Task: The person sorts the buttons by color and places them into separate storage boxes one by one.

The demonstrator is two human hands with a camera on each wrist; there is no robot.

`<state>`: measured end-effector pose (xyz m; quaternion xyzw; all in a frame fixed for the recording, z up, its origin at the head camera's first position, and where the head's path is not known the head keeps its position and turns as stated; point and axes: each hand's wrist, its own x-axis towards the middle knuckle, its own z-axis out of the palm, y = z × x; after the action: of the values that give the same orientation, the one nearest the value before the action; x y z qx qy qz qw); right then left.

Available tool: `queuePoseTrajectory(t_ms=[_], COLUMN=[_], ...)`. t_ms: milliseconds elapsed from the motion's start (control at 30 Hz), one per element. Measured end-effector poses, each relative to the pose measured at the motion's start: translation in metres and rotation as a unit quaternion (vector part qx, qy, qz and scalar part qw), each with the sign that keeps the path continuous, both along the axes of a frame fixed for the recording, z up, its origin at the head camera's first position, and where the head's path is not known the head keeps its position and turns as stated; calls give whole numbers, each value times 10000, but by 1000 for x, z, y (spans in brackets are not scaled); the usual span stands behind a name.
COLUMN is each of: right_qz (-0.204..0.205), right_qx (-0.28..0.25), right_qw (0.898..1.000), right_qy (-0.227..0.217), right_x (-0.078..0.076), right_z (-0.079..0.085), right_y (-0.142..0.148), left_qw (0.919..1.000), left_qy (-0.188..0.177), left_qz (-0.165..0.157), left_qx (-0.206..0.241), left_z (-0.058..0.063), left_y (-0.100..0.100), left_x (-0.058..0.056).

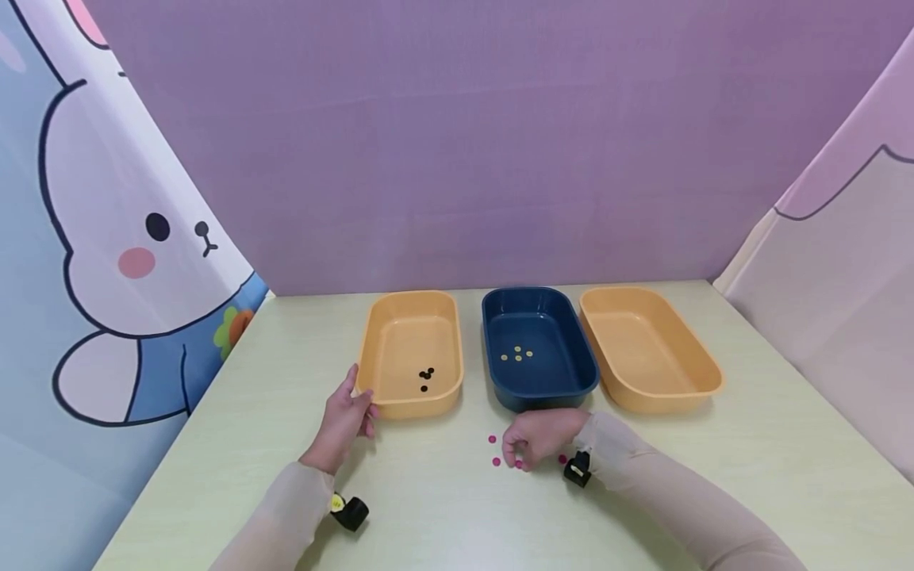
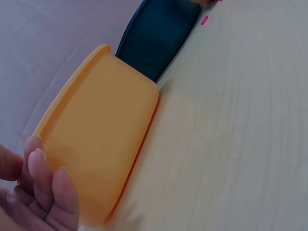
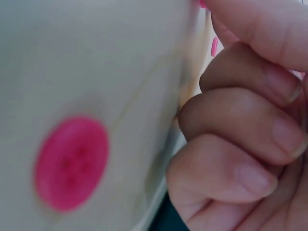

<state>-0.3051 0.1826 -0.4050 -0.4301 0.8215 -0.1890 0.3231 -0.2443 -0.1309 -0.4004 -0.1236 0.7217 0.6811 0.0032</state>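
Observation:
My left hand [image 1: 344,416] grips the near left corner of a light orange plastic tray [image 1: 410,408], thumb over the rim and fingers along the outer wall. Several small black buttons [image 1: 424,388] lie in that tray. In front of a dark blue tray [image 1: 546,402], my right hand [image 1: 543,434] is low over the table, pinching a pink button [image 1: 519,465] at thumb and index fingertips. Its other fingers [image 3: 226,163] curl into the palm. Another pink button [image 3: 72,163] shows large in the right wrist view, beneath the wrist. Two more pink buttons [image 1: 496,461] lie left of this hand.
Inside the blue tray are several pale yellow buttons [image 1: 518,358]. A second light orange tray [image 1: 667,394] stands right of the blue one. All three trays are in a row along the back of the pale table [image 1: 428,507], before a purple cloth backdrop [image 1: 500,159].

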Motion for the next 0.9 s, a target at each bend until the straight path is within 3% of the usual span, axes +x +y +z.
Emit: queuePoseTrajectory(t_ms=[233,567,767,900], right_qz=[271,139,535,509], right_qx=[-152,84,83,269], right_qw=[9989,9980,9895,9835], right_qy=[364,618,1344,1716], right_x=[-2,2,8,10], right_z=[4,8,11,14], right_y=[0,2,-2,-3], left_qw=[10000,10000,10000,10000], left_qy=[58,-18,-3,9], left_qz=[-32,-49,-47,-50], left_qx=[21,-11,-12,-28], left_z=[-3,-4,-6,-5], left_y=[0,-1,-2,-1], left_x=[-1,-1,-2,-3])
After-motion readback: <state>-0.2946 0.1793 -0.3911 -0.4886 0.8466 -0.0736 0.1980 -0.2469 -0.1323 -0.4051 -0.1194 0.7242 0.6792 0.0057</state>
